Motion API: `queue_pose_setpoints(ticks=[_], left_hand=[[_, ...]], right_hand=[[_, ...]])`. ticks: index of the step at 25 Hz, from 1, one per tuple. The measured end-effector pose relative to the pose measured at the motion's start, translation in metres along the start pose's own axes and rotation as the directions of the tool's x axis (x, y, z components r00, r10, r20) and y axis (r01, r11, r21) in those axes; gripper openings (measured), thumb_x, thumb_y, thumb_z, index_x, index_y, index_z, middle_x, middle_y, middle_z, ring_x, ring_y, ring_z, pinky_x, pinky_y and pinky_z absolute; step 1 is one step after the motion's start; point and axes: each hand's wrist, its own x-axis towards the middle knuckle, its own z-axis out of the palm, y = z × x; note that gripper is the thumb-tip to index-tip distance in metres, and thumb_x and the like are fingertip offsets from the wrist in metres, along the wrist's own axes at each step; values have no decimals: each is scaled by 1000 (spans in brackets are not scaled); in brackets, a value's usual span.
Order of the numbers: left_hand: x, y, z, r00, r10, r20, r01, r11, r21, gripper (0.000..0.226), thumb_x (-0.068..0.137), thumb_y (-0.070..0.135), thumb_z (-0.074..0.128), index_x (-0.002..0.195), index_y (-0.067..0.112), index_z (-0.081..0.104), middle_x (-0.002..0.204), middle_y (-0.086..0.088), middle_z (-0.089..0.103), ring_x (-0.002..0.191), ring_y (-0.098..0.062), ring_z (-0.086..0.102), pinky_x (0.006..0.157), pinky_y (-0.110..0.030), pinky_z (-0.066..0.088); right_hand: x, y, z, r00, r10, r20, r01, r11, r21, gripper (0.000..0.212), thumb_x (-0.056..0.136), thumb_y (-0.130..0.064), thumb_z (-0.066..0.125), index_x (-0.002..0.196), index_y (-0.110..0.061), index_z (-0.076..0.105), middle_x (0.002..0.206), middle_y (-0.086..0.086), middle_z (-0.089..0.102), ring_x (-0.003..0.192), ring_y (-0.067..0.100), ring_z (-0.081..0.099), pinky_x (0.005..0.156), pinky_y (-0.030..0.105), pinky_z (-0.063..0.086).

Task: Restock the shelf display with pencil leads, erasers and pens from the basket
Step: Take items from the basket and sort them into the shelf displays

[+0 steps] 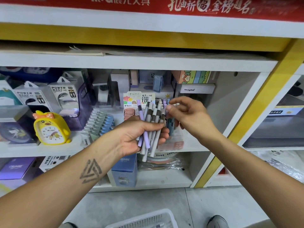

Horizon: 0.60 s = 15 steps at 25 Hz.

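White multi-tier shelf display [134, 62] filled the view | white perforated plastic basket [144, 219] sat at 6 o'clock | bundle of slim grey and lilac pens [152, 127] was gripped mid-barrel at centre by left hand [139, 135] | right hand [189, 112], at 3 o'clock of bundle, was held loosely curled, tips pinched toward one cap, contact unclear | pens judged light, rigid, smooth, slip-prone; best taken singly near the cap.

Readable print on the shelf unit

I read "M&G" on the red banner [148, 4] along the top edge, "POWER BANK" on 2 clear boxes [63, 96] at the left, "0.7 HB" on the lead card [139, 99], "Honghu" on a white box [195, 88], and 12 on the yellow clock [51, 129].
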Motion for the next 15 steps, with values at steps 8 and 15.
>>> queue_pose_setpoints(ticks=[8,15], left_hand=[[-2,0,2,995,-29,92,36,997,-66,26,80,0,66,104,-10,69,103,-31,69,93,-41,71,69,-46,60],[1,0,1,999,-7,-32,10,997,74,15,83,0,68,98,-4,68,84,-22,71,64,-26,68,51,-26,56]], right_hand=[[5,-5,-11,983,184,24,-180,908,378,19,88,3,69,106,9,66,72,17,66,53,18,60,53,25,50],[13,-1,-43,960,-11,-281,48,991,126,12,91,2,65,94,-9,70,68,11,67,55,14,63,56,25,56]])
